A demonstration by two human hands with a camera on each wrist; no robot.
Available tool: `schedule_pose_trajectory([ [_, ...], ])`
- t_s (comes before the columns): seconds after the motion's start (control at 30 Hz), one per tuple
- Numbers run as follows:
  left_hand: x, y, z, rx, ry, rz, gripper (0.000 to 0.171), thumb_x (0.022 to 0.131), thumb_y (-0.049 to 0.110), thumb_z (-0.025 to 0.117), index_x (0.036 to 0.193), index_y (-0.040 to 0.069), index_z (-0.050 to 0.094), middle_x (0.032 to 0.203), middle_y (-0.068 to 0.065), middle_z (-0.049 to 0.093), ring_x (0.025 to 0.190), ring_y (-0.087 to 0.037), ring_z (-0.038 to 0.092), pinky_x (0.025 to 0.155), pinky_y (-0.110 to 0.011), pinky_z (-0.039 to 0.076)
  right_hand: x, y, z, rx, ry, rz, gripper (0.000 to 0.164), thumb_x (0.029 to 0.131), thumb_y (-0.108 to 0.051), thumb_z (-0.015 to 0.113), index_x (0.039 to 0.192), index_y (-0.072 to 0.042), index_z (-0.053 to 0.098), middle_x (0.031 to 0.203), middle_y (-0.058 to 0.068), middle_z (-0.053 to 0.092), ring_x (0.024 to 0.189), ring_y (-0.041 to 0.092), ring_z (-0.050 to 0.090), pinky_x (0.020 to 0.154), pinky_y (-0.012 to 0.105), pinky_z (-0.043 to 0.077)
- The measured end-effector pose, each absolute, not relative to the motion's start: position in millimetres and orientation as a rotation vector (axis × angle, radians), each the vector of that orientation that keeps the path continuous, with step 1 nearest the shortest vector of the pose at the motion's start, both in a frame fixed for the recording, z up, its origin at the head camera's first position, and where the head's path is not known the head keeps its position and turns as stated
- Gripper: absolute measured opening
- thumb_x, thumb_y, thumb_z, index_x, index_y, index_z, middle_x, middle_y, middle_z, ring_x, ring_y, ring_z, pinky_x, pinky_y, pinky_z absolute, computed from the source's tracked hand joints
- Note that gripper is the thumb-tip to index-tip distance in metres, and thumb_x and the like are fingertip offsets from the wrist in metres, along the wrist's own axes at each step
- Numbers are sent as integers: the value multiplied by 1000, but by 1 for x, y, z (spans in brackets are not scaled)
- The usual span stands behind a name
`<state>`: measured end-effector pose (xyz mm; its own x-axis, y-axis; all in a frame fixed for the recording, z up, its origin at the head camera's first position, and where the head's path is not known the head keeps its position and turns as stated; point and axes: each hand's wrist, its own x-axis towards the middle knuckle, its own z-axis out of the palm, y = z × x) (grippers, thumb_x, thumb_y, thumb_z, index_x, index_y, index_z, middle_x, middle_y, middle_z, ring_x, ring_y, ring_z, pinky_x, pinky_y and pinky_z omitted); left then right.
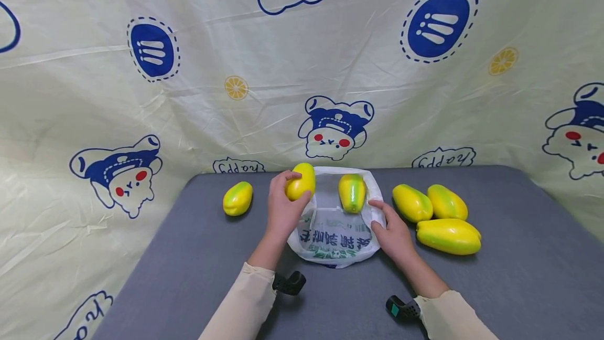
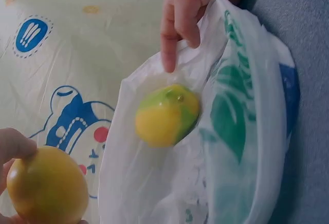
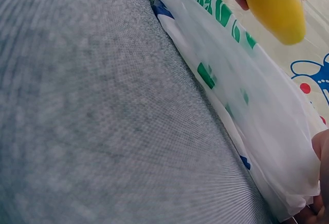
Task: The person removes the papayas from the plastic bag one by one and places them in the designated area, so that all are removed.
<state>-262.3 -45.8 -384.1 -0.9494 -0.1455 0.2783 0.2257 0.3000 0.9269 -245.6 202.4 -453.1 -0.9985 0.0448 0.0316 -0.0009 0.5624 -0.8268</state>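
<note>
My left hand grips a yellow papaya above the left rim of a white plastic bag. The bag lies with its mouth spread wide, green leaf prints and dark lettering showing. Inside it, toward the back right, sits a yellow-green papaya. At the bag's right rim, my right hand holds the plastic between thumb and fingers. The left wrist view shows the held papaya apart from the bag; part of the hand there is cut off by the frame edge.
To the left lies a single papaya. Right of the bag are three more: one at the back left, a papaya behind it and a papaya in front. A grey cloth covers the table; a printed curtain hangs behind.
</note>
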Motion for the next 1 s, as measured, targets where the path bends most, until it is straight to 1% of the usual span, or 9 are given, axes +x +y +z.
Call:
schedule_pose_trajectory([
  [0.13, -265, -56, -386, -6, -2210, -1728, 39, 85, 11, 75, 121, 18, 61, 141, -7, 47, 121, -31, 52, 103, -48, 51, -246, 201, -453, -63, -2706, 1448, 52, 98, -13, 47, 149, -17, 41, 161, 16, 34, 143, 37, 37, 119, 60, 27],
  [0.27, -270, -66, -388, 59, -2156, -1797, 40, 85, 11, 74, 123, 18, 61, 141, -9, 46, 123, -32, 50, 107, -49, 48, -246, 201, -453, -101, -2669, 1450, 51, 97, -13, 47, 148, -15, 44, 157, 17, 40, 131, 35, 45, 117, 58, 33],
  [0.37, -273, -73, -391, 97, -2123, -1821, 40, 86, 11, 74, 123, 17, 61, 141, -9, 46, 125, -32, 49, 109, -49, 45, -245, 200, -452, -135, -2649, 1455, 50, 97, -13, 47, 147, -15, 45, 153, 17, 44, 125, 34, 47, 115, 56, 37],
  [0.47, -275, -79, -396, 119, -2102, -1810, 40, 86, 10, 74, 123, 15, 60, 139, -10, 48, 126, -31, 47, 111, -50, 43, -245, 201, -453, -170, -2642, 1444, 50, 97, -13, 47, 147, -15, 46, 151, 18, 46, 123, 34, 48, 113, 55, 39],
  [0.57, -278, -85, -402, 138, -2087, -1778, 40, 86, 10, 74, 123, 13, 61, 138, -12, 49, 126, -31, 47, 111, -50, 42, -245, 201, -453, -201, -2640, 1438, 49, 97, -13, 46, 146, -15, 47, 150, 18, 48, 122, 34, 48, 113, 54, 39],
  [0.73, -283, -94, -409, 188, -2073, -1716, 39, 85, 8, 74, 122, 12, 61, 133, -13, 51, 122, -32, 49, 107, -51, 43, -245, 202, -454, -210, -2634, 1461, 50, 97, -14, 45, 146, -14, 47, 151, 18, 46, 123, 33, 47, 114, 53, 39],
  [1.0, -288, -101, -420, 195, -2089, -1681, 39, 85, 9, 73, 122, 9, 61, 133, -16, 51, 122, -34, 49, 107, -51, 42, -246, 203, -451, -222, -2617, 1529, 51, 98, -12, 44, 149, -14, 43, 158, 16, 38, 135, 34, 42, 119, 55, 31],
])
